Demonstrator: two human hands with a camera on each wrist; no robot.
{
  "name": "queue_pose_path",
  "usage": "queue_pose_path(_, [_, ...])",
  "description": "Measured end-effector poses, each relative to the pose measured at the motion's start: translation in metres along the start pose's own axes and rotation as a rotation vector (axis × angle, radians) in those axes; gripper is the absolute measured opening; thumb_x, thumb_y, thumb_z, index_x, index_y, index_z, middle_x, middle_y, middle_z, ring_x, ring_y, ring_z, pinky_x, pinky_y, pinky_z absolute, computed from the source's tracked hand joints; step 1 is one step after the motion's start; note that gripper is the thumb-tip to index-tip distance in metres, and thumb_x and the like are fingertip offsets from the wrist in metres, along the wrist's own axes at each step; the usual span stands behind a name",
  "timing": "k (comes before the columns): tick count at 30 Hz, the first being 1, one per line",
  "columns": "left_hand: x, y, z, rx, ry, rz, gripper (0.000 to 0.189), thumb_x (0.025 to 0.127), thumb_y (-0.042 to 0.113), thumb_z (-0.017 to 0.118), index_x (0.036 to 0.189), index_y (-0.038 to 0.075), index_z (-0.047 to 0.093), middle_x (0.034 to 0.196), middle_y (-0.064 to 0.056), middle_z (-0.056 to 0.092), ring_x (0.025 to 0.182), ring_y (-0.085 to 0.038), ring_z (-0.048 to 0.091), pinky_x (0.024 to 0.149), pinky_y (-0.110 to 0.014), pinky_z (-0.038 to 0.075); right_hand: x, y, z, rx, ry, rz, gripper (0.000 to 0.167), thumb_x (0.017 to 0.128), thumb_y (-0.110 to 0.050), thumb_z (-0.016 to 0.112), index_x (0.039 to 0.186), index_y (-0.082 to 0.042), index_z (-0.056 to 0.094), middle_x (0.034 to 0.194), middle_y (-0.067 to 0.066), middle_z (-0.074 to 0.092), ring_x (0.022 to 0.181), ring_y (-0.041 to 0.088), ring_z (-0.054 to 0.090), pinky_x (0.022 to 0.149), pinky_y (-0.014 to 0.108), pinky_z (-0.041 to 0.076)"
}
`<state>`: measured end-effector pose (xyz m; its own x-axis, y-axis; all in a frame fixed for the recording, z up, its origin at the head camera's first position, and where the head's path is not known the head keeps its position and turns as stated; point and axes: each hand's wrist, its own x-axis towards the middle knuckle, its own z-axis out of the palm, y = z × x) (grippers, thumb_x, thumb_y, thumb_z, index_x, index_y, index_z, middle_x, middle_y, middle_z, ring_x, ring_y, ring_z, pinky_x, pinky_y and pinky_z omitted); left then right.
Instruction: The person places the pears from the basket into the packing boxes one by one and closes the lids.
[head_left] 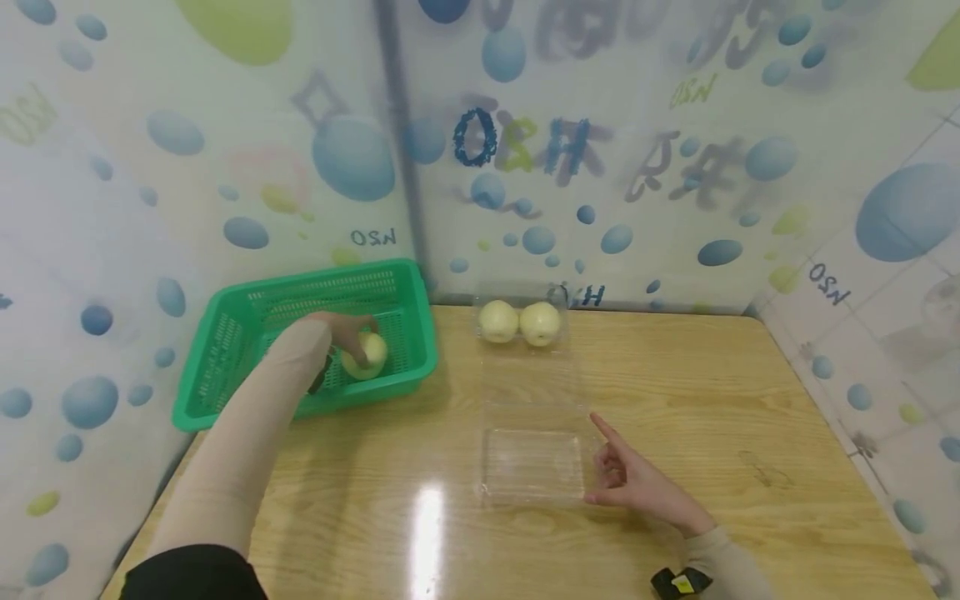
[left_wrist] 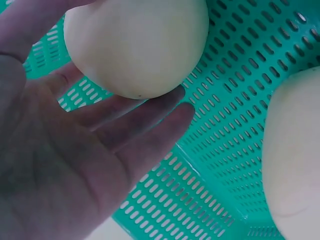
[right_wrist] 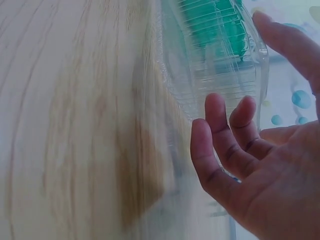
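My left hand (head_left: 347, 335) reaches into a green basket (head_left: 417, 375) and holds a pale yellow round fruit (left_wrist: 137, 45), fingers beneath it in the left wrist view. Another pale fruit (left_wrist: 295, 155) lies beside it in the basket. At the table's middle lies a clear plastic box (head_left: 532, 467) with its top uncovered. Beside its right edge is my right hand (head_left: 637, 482), index finger extended and thumb at the near corner. In the right wrist view that hand's other fingers (right_wrist: 215, 112) bend loosely next to the box wall.
Two pale yellow fruits (head_left: 519, 322) sit side by side in clear plastic at the table's back edge. Clear plastic also spans between them and the near box; I cannot tell whether it is one piece. A patterned curtain (head_left: 600, 208) borders the wooden table (head_left: 675, 375).
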<state>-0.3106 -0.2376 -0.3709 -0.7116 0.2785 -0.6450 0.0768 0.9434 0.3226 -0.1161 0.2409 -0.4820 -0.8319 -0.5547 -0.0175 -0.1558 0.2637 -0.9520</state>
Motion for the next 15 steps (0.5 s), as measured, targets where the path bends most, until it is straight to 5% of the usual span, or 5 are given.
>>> queue_pose_path(10, [0.002, -0.009, -0.004, -0.057, -0.053, 0.058, 0.081, 0.084, 0.029, 0.071, 0.146, 0.009, 0.024, 0.143, -0.035, 0.026, 0.121, -0.055, 0.042, 0.094, -0.057, 0.042, 0.006, -0.002, 0.007, -0.023, 0.018, 0.011, 0.107, 0.081, -0.01, 0.078, 0.154, -0.002, 0.001, 0.096, 0.012, 0.047, 0.079, 0.014, 0.051, 0.07, 0.025, 0.052])
queue_pose_path(15, [0.009, -0.027, -0.002, -0.212, -0.063, 0.152, 0.077, 0.084, 0.019, 0.07, 0.143, 0.002, 0.023, 0.14, -0.036, 0.022, 0.125, -0.055, 0.034, 0.097, -0.06, 0.04, 0.007, -0.005, 0.01, 0.009, 0.014, 0.011, 0.106, 0.081, -0.007, 0.078, 0.154, -0.001, 0.001, 0.096, 0.014, 0.047, 0.079, 0.017, 0.051, 0.069, 0.025, 0.051])
